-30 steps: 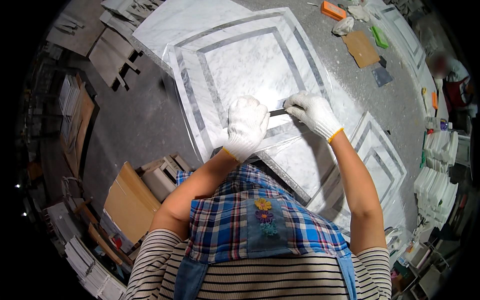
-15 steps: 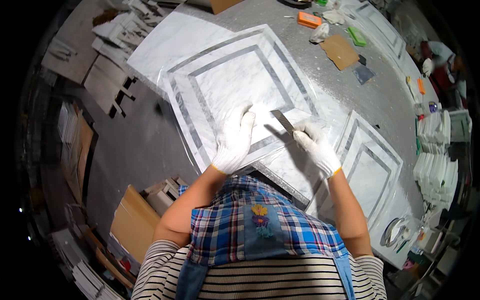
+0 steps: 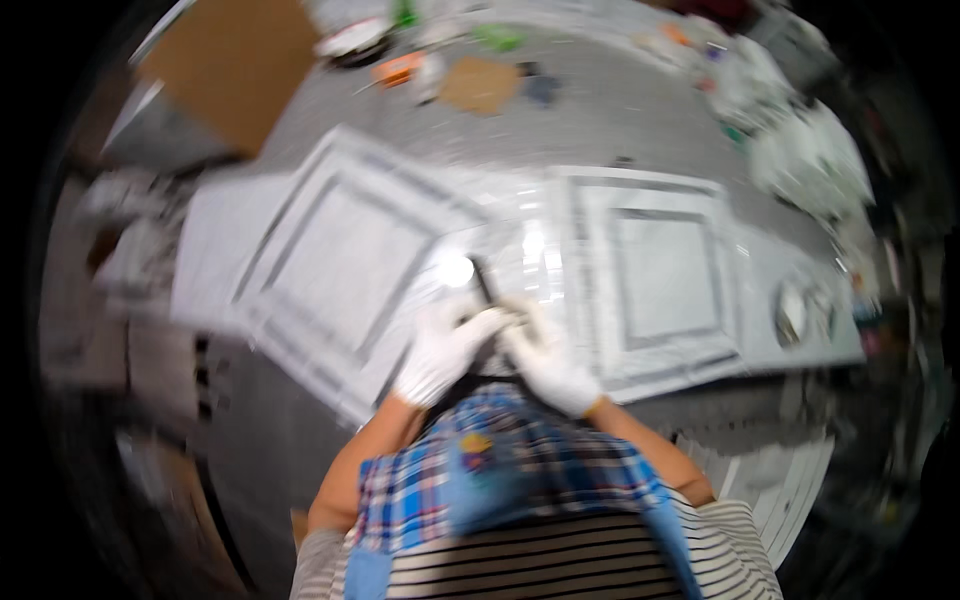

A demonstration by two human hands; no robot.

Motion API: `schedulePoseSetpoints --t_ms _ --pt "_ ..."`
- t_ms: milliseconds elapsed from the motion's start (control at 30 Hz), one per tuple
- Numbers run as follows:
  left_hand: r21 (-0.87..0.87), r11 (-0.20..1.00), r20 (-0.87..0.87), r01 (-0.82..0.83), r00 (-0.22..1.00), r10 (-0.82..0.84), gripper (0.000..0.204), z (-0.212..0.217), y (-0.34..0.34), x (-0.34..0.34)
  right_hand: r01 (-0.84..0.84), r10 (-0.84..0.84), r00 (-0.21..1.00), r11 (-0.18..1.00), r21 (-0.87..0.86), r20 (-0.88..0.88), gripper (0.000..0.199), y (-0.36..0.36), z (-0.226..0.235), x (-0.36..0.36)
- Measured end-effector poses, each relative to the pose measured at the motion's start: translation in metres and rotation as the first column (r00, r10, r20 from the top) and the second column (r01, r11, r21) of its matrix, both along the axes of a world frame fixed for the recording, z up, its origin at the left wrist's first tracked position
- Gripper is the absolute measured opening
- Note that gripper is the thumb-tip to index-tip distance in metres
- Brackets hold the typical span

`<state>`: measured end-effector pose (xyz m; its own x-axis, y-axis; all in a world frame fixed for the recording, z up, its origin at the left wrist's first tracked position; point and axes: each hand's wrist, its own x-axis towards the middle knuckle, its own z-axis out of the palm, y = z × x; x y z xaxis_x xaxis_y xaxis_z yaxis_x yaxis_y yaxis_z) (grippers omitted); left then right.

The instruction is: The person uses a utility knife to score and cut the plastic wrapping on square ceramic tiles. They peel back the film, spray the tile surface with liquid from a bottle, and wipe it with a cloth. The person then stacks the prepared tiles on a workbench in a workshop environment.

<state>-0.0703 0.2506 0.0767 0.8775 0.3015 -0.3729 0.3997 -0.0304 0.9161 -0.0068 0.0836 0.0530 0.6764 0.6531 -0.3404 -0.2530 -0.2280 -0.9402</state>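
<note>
My gloved right hand (image 3: 548, 362) is closed around the lower end of a dark flat file (image 3: 482, 282), which points up and away from me. My gloved left hand (image 3: 438, 352) is brought against it, thumb reaching to the right hand's fingertips. Motion blur hides whether the left fingers also grip the file. Both hands are close in front of my plaid apron (image 3: 520, 430). Left of them lies a white marble-look panel (image 3: 350, 260) with grey inlaid frames, set at an angle. To the right is a similar panel (image 3: 668, 275), lying nearly square to me.
Across the grey table (image 3: 600, 120) lie an orange box (image 3: 398, 69), a brown flat sheet (image 3: 480, 86) and a green piece (image 3: 498, 38). A large cardboard box (image 3: 225, 70) stands far left. White wrapped bundles (image 3: 810, 160) sit at the right, near a round item (image 3: 792, 312).
My view has turned to the right. Both hands have left the angled panel and come together close to my body, bringing the file along.
</note>
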Motion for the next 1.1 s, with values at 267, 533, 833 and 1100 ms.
schedulePoseSetpoints --t_ms 267,533,833,1100 --pt "-0.011 0.997 0.03 -0.075 0.997 0.075 0.026 -0.001 -0.026 0.034 0.129 -0.048 0.942 0.966 -0.225 0.333 0.037 -0.065 -0.003 -0.004" --pt "0.067 0.995 0.078 -0.077 0.994 0.072 0.038 -0.038 -0.025 0.05 0.786 -0.713 0.6 0.61 -0.101 0.363 0.032 -0.244 -0.016 0.091" --pt "0.266 0.964 0.027 0.008 1.0 -0.016 0.034 -0.061 -0.071 0.032 0.956 -0.318 0.232 -0.101 -0.277 0.919 0.033 -0.476 -0.027 0.19" --pt "0.164 0.986 0.052 -0.005 0.999 -0.004 0.024 -0.065 -0.115 0.024 0.778 -0.293 0.537 -0.19 -0.598 0.791 0.035 -0.536 -0.041 0.221"
